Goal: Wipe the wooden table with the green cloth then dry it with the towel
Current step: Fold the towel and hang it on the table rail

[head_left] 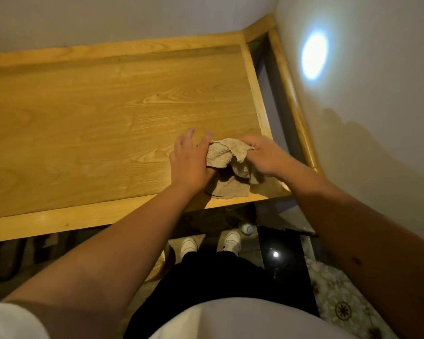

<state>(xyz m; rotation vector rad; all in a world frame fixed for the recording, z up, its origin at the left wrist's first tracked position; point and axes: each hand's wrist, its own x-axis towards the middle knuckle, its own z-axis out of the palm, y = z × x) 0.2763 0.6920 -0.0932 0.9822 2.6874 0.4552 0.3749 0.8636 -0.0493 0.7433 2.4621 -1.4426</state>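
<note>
The wooden table (96, 113) fills the left and middle of the head view, with a raised rim along its edges. A crumpled beige towel (227, 165) lies at its near right corner. My right hand (262, 155) pinches the towel's upper right fold. My left hand (190, 160) presses against the towel's left side with fingers spread, thumb side under the cloth. Part of the towel hangs down between both hands onto the table. No green cloth is in sight.
White walls stand behind the table and to the right, with a bright light spot (313, 56) on the right wall. A wooden rail (294, 101) runs along that wall. Below the table edge are my white shoes (189, 244) and a small white bottle (246, 228) on the floor.
</note>
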